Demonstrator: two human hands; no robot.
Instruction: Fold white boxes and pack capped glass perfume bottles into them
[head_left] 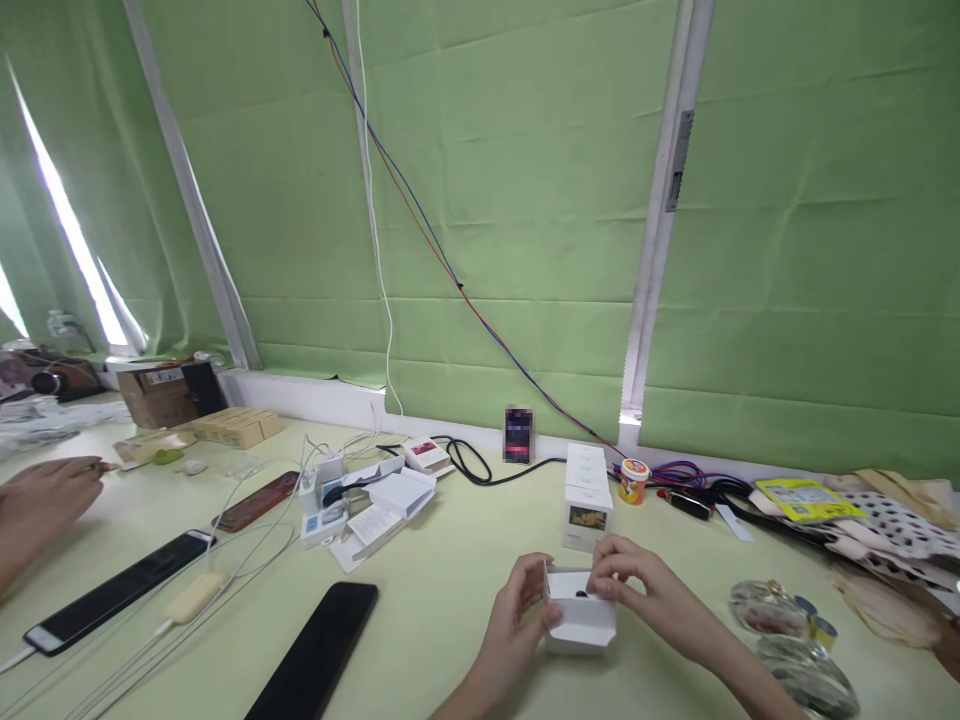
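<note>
Near the front of the table, a small white box [579,632] stands with its top open and a flap folded out toward me. My left hand [523,612] grips it on the left side, thumb on the front corner. Bent and pressed together, the fingers of my right hand [628,580] are at the right rim of the opening; what they pinch is hidden. A small dark spot [581,594] shows inside the box. Just behind stands a row of similar white boxes [588,497], the nearest with a picture on its front.
Phones [319,650] and a yellow cable adapter [196,598] lie left, near a power strip [324,520] and opened packaging [386,505]. Another person's hand [52,500] rests far left. Right are an orange tub [634,482], glass bottles [806,675] and dotted cloth [900,530].
</note>
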